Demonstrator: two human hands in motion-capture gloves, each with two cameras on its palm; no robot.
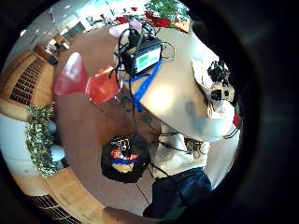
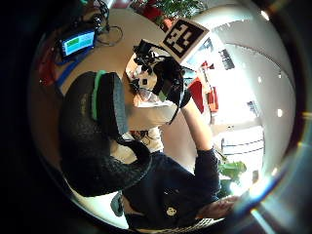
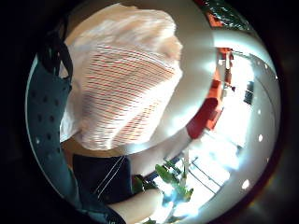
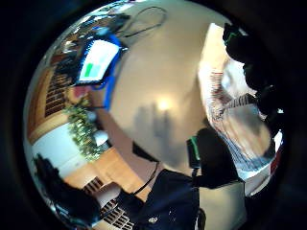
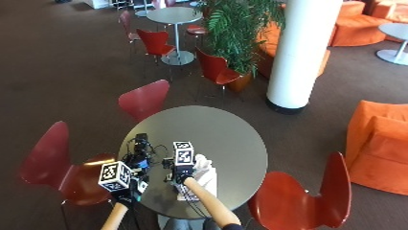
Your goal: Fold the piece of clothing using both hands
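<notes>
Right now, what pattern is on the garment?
White garment with thin red stripes; right little finger side palm view.

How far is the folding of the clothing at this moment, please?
Done: the striped garment lies bunched on the round table, no neat fold visible. In hand: the right hand rests on it; the left hand is beside the table edge, off the cloth. Left: essentially all folding.

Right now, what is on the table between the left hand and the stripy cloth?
Nothing: the outside view shows bare table between the left hand and the striped cloth.
</notes>
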